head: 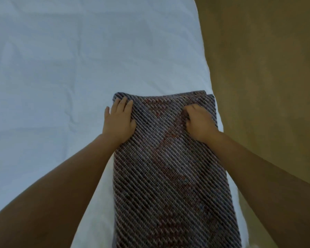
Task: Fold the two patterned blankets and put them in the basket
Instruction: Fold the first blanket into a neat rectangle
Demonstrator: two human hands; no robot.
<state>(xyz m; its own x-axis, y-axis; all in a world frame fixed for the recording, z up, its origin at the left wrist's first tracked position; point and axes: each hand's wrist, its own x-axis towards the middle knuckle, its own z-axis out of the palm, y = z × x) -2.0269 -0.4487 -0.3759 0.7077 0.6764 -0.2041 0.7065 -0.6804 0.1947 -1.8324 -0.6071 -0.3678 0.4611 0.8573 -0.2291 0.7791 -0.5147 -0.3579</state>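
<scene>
White sheet (61, 68) covers the bed that fills our view from 7 o'clock round to 12, and on it lies the blanket (168, 176), reaching from the centre down to 6 o'clock, where its near end runs out of view. We see it folded into a long, narrow strip, woven in grey and dull-red diagonal lines, flat on the sheet and close along the bed's right edge. At the strip's far end, toward 1 o'clock, the edge of a lower layer shows just past the top layer. Our left hand (119, 120) rests on the far corner at the strip's 11 o'clock, palm down, with the fingers (128, 106) straight and slightly apart. The little finger lies off the blanket's edge over the sheet, and the thumb presses on the weave. Our right hand (199, 122) sits on the strip's far end at its 1 o'clock side, well apart from the left. Its fingers are curled tightly together into the cloth, gripping a small pucker of fabric at the knuckles. Both bare forearms come in from 7 and 4 o'clock, the right one crossing the blanket's right edge. Beyond the bed, from 12 round to 5 o'clock, we see a tan floor (267, 68).
</scene>
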